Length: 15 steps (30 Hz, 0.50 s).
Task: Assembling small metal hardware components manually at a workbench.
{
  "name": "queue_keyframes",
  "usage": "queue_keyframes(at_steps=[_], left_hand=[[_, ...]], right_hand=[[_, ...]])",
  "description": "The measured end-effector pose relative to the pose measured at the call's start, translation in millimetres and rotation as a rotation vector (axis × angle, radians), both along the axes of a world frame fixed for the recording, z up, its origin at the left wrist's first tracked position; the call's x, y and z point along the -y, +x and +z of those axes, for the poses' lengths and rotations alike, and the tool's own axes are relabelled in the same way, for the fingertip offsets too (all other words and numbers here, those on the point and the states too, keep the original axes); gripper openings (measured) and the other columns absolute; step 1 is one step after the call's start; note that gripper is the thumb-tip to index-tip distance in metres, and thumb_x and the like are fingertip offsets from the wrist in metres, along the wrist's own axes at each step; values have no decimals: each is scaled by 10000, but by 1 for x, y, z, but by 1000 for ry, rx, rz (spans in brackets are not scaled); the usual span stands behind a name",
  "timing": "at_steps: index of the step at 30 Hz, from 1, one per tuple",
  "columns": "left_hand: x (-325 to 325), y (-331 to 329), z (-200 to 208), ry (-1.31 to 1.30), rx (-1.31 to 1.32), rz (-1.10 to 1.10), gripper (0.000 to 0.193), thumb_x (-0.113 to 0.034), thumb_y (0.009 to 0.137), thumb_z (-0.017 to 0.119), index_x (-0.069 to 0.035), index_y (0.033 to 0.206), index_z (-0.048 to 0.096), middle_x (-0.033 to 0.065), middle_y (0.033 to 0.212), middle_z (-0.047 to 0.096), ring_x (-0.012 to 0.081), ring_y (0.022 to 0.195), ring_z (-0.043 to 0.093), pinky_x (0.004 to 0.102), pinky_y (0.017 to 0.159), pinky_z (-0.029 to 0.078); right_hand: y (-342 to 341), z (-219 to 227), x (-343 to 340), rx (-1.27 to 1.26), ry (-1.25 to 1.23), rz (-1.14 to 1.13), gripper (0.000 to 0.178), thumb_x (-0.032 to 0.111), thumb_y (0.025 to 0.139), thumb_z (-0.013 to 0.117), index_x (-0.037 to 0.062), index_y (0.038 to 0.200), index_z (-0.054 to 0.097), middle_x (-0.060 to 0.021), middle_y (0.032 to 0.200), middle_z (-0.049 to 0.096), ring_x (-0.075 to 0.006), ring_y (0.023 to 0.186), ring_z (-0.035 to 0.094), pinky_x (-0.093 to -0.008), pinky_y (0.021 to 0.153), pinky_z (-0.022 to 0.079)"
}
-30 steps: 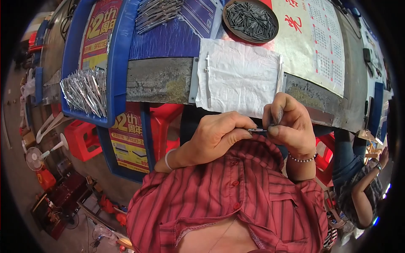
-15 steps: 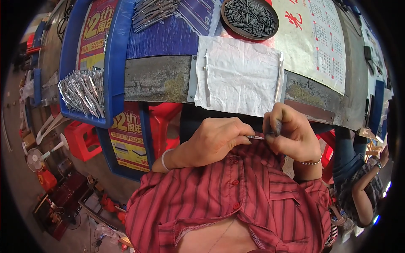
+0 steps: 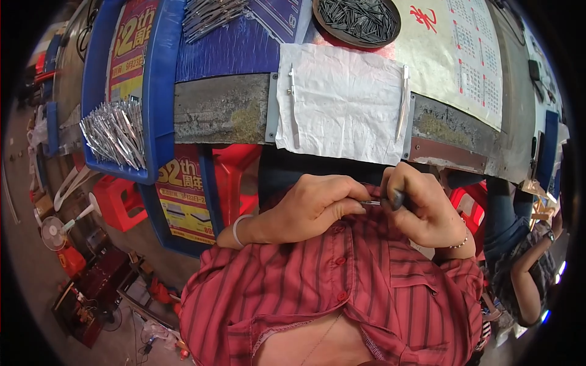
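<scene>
The left hand (image 3: 317, 208) pinches a slim metal piece (image 3: 371, 203) between thumb and forefinger, while the right hand (image 3: 421, 207) is curled closed at the piece's other end; its fingers hide that end, so whether a separate part sits in them cannot be told. The piece is held level between the two hands, just short of the near edge of the worktop (image 3: 213, 110) and in front of the striped shirt (image 3: 274, 287). For fine handling like this, the left hand is probably best used as the steady one, gripping close to the end so that little of the piece can wobble, with the right fingers giving small, even movements in line with it. Pressing at an angle could bend something so thin or make it slip, and since the hands are not over the white cloth (image 3: 342, 107), a dropped piece might well fall past the edge; working above the cloth would be safer. The two slender rods (image 3: 405, 104) along the cloth's sides, the bowl (image 3: 366, 45) of dark pins (image 3: 357, 18) and the blue tray (image 3: 163, 79) of shiny strips (image 3: 115, 134) lie clear of the fingers
</scene>
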<state>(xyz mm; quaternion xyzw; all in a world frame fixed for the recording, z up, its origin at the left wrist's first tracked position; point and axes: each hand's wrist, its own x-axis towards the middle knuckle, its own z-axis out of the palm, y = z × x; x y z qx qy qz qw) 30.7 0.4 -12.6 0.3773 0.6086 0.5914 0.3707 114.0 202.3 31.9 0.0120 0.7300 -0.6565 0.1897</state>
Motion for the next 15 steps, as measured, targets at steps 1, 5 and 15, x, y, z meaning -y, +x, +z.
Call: queue_keyframes(at_steps=[1,5,15], left_hand=[[-1,1,0,-2,0,0,117,-46,807,652,-1,908,615,101,796,635,211,670,628,273,582,475],[-4,7,6,34,-166,92,151,-42,786,669,3,918,610,107,794,632,228,669,630,286,577,480],[-7,7,13,43,-661,312,265,-27,699,736,6,923,599,114,766,623,235,613,610,307,530,486]], right_hand=[[0,0,0,-22,34,13,144,-60,739,505,8,846,437,-89,685,462,-186,585,467,-286,539,382],[9,1,6,-85,20,-138,148,-77,770,539,-1,871,463,-75,740,528,-150,623,542,-255,567,419],[17,-15,15,-108,-268,-468,56,-21,879,548,-41,897,499,-134,877,607,-110,670,607,-214,588,484]])
